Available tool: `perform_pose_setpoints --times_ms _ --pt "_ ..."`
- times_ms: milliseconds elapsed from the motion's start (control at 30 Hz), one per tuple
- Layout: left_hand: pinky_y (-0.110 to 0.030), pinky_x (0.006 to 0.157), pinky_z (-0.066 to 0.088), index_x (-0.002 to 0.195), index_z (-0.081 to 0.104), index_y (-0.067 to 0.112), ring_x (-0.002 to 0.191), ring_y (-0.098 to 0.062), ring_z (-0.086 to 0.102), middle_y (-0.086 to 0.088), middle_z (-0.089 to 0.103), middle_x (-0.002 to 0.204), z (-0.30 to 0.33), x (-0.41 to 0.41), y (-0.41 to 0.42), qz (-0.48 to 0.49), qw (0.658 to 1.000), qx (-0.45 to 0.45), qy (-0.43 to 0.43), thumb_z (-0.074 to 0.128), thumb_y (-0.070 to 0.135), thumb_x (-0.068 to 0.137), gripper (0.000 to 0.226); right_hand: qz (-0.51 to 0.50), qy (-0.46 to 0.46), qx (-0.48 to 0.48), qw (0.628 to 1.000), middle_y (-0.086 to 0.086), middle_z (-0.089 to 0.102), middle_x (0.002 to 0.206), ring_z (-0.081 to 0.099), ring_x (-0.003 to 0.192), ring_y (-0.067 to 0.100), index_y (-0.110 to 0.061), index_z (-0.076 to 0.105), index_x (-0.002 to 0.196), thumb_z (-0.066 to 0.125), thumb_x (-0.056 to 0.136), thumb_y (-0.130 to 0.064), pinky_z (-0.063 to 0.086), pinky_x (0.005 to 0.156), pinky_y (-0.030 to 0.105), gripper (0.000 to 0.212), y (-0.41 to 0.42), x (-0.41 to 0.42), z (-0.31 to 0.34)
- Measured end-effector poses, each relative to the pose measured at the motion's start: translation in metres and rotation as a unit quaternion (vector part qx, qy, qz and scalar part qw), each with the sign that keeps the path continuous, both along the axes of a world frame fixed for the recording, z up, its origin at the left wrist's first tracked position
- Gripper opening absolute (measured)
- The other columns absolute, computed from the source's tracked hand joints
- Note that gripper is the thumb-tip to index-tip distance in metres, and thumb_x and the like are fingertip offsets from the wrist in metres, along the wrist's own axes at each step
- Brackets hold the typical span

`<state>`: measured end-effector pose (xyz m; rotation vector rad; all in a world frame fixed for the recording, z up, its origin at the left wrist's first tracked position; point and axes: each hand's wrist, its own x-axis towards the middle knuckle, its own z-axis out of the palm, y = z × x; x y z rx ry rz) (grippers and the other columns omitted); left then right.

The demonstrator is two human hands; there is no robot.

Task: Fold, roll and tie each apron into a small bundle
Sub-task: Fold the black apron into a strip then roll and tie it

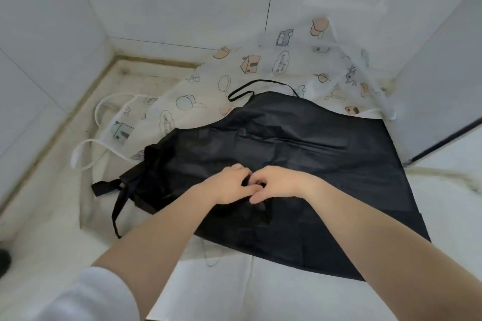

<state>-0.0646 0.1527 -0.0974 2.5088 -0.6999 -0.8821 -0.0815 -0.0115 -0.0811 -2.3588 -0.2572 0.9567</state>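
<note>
You are working in a white tiled corner, on a pale counter (47,216) with grimy edges. Spread widest is the printed apron (260,68), its white straps trailing off to the left. On top lies the black apron (300,148), mostly flat, neck loop pointing at the wall and one tie (117,206) trailing off its left side. Your left hand (229,186) and right hand (276,182) meet at its middle, fingers curled and pinching a small dark piece, probably a tie or fold; exactly which is unclear. Before folding, smooth the cloth flat and keep the ties free of the roll.
</note>
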Motion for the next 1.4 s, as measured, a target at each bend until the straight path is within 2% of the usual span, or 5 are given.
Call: perform_pose_setpoints --times_ms 233,433,667,1167,1400 --pt "-0.032 0.083 0.05 0.114 0.056 0.019 0.08 -0.013 0.062 0.002 0.067 0.09 -0.008 0.04 -0.019 0.141 0.982 -0.102 -0.068 0.039 0.027 0.1 0.025 -0.212 -0.306 -0.087 0.924 0.01 0.049 0.132 0.045 0.122 0.028 -0.011 0.051 0.127 0.052 0.094 -0.025 0.037 0.101 0.037 0.036 -0.084 0.07 0.001" --pt "-0.038 0.066 0.051 0.135 0.032 0.013 0.066 -0.022 0.059 -0.002 0.057 0.069 0.012 0.094 -0.066 0.339 0.906 -0.153 -0.204 0.047 0.024 0.095 0.045 -0.181 -0.274 -0.182 0.927 0.014 0.036 0.146 0.036 0.131 0.032 -0.008 0.029 0.144 0.04 0.099 -0.02 0.031 0.107 0.041 0.048 -0.126 0.121 -0.004" --pt "-0.026 0.055 0.048 0.136 0.034 0.009 0.054 -0.018 0.06 -0.009 0.065 0.069 0.018 0.136 -0.073 0.495 0.84 -0.188 0.117 0.046 0.037 0.096 0.05 -0.115 -0.215 -0.205 0.948 0.008 0.03 0.151 0.028 0.137 0.03 -0.016 0.021 0.148 0.041 0.098 -0.023 0.021 0.114 0.043 0.054 -0.139 0.148 -0.019" --pt "-0.019 0.057 0.04 0.078 0.042 0.018 0.064 -0.015 0.058 -0.012 0.061 0.087 0.017 0.107 -0.041 0.459 0.841 -0.278 0.065 0.028 -0.005 0.094 0.031 0.032 -0.175 -0.205 0.962 0.01 0.06 0.121 0.056 0.106 0.029 -0.029 0.035 0.141 0.049 0.09 -0.019 0.049 0.087 0.038 0.053 -0.133 0.079 0.014" --pt "-0.037 0.083 0.052 0.11 0.051 0.018 0.087 -0.027 0.066 -0.007 0.065 0.092 0.028 0.073 -0.045 0.483 0.799 -0.252 0.255 0.03 0.052 0.096 0.042 0.129 -0.145 -0.302 0.933 0.008 0.06 0.098 0.058 0.09 0.026 -0.01 0.054 0.106 0.048 0.089 -0.015 0.042 0.069 0.032 0.019 -0.092 0.031 0.012"
